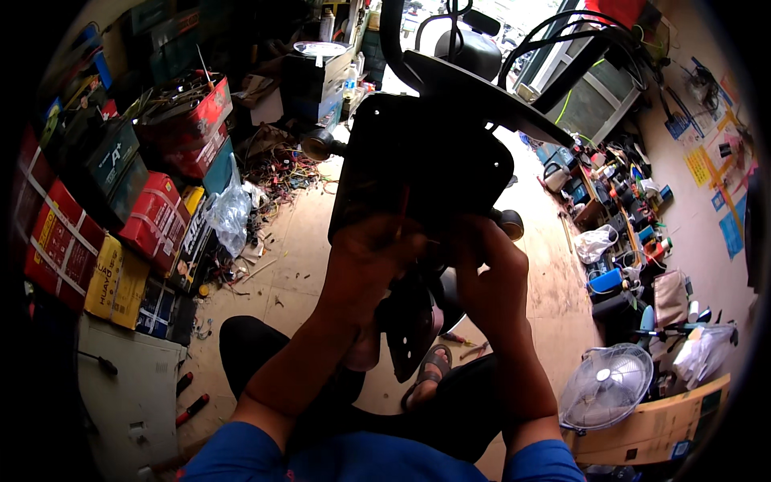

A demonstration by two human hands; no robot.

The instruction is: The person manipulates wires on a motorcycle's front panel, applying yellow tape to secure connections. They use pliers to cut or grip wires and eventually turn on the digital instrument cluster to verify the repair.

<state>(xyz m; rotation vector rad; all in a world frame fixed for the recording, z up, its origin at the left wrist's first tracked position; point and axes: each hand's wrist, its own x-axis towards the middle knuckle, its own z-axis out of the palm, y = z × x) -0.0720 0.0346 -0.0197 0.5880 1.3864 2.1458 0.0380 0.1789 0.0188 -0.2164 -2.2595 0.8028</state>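
A large dark panel (422, 161) with small holes near its corners rises in front of me, mostly in shadow. Round lamps stick out at its sides, one on the left (319, 146) and one on the right (509, 224). Close to its lower edge, my left hand (373, 253) is closed, with a thin reddish strip (403, 201) standing up by its fingers. Opposite it, my right hand (490, 261) pinches at the same spot. Shadow hides what the fingertips hold. Beneath them hangs a dark bracket (405, 333) with holes.
Stacked boxes (157, 221) and a red toolbox (189, 120) line the left, near a heap of wires (281, 173). Pliers (458, 340) lie on the floor by my sandalled foot (430, 373). A fan (608, 386) and cluttered shelves (622, 217) stand right.
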